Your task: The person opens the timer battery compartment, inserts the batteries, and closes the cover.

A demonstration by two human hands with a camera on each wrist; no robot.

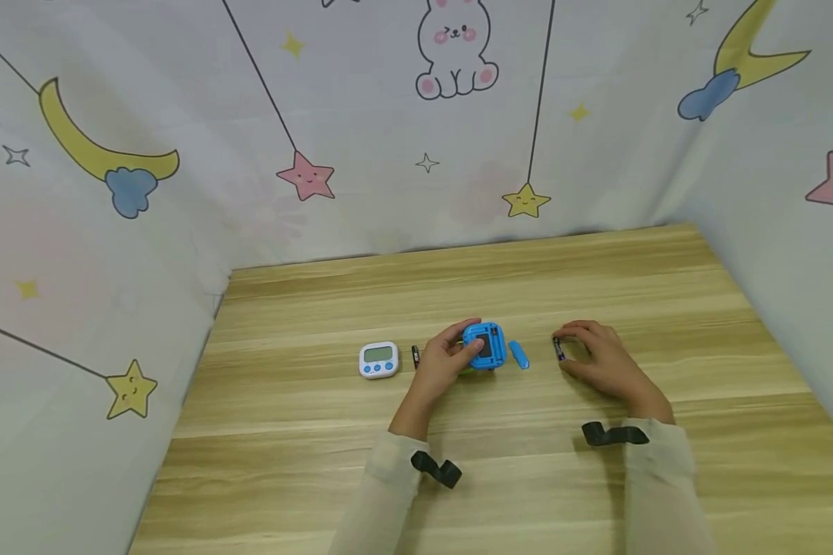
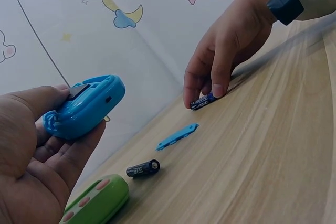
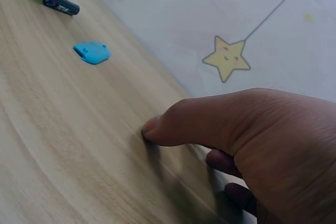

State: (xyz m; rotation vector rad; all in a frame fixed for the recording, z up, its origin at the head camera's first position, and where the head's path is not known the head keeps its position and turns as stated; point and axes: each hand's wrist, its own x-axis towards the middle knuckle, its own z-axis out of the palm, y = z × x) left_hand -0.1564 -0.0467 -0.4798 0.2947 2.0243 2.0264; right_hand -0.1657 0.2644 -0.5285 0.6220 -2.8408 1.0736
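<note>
My left hand (image 1: pixel 444 356) holds a blue digital timer (image 1: pixel 484 346) above the table, back side up, its thumb lying on the back. The timer's back has an open recess, seen in the head view. A small blue battery cover (image 1: pixel 519 354) lies on the wood between my hands. With thumb and fingertips, my right hand (image 1: pixel 593 354) pinches a small dark battery (image 2: pixel 203 100) at the tabletop; its own wrist view hides that battery. Below the held timer, a green timer (image 2: pixel 100 200) rests on the table with another battery (image 2: pixel 143 168) beside it.
Left of my left hand lie a white timer (image 1: pixel 379 360) with blue buttons and a dark battery (image 1: pixel 416 356). The wooden table (image 1: pixel 500 478) meets a printed cloth backdrop (image 1: pixel 389 208) at the back and both sides.
</note>
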